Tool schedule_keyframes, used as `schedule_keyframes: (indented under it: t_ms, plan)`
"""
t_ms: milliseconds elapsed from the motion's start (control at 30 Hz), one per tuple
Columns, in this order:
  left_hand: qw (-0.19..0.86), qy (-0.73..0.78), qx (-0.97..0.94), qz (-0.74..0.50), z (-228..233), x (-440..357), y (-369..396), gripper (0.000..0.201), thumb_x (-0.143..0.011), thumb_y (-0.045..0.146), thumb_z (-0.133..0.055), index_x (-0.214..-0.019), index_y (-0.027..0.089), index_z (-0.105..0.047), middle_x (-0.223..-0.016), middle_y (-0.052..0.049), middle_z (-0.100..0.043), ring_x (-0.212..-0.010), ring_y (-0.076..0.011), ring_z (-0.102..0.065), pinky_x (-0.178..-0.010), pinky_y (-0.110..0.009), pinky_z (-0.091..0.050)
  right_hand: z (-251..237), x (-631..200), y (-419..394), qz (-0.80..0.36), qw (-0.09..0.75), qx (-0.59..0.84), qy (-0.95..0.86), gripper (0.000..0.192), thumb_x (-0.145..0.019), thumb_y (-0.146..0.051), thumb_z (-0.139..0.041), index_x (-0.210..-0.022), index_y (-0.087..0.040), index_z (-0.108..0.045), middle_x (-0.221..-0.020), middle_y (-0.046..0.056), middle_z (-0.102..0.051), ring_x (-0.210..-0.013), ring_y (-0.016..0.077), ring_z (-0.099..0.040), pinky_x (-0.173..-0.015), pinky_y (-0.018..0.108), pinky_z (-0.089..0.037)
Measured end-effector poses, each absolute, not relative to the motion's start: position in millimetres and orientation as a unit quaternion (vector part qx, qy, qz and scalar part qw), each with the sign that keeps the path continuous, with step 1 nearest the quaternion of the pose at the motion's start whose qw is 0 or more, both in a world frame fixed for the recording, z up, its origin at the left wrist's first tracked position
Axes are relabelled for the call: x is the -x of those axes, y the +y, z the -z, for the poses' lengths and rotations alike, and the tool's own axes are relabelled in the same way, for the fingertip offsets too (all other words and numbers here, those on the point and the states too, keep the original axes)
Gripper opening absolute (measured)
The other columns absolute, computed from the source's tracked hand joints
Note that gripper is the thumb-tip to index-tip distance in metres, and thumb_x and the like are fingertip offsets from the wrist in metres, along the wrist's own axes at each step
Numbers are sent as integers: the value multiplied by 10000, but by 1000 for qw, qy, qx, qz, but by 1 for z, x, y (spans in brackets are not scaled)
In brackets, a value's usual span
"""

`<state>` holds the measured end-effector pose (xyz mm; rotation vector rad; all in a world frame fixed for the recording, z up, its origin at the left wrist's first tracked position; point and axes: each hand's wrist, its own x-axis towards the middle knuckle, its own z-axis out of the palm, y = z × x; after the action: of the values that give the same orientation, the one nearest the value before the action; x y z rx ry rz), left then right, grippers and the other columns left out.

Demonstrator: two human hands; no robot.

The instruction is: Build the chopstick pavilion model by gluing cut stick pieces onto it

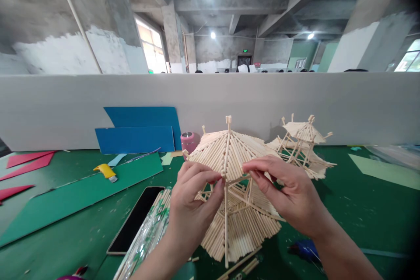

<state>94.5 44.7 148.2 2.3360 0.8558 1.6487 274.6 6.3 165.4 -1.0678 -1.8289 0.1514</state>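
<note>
At the near left, wrapped chopsticks (148,227) bear green print too small to read, beside a phone (134,216). A blue tool (305,248) lies near right, partly hidden. In the middle, the stick-built pavilion model (238,153) stands on the green table (351,210); the left hand (195,199) pinches its front eave corner. The right hand (292,188), apart from it, has thumb and fingers nearly together at the eave; whether it grips cannot be told. Farther are a pink flask (188,142) and, right, a smaller pavilion model (305,133). Farthest, a lit green sign (245,50) is illegible.
</note>
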Motion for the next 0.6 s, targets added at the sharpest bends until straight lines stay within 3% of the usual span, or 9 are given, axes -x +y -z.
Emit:
schedule_keyframes:
  t_ms: [600]
  plan:
    - [79,292,-776,-553,-147,-92,44,148,-707,82,-586,-770,216,-583,-686,9,-569,-656,-141,-487,-636,-333,-405,-166,-274,7,-60,488,442,-750,201,-803,-163,-507,-954,-237,-617,-894,12,-657,-861,157,-581,-736,301,-481]
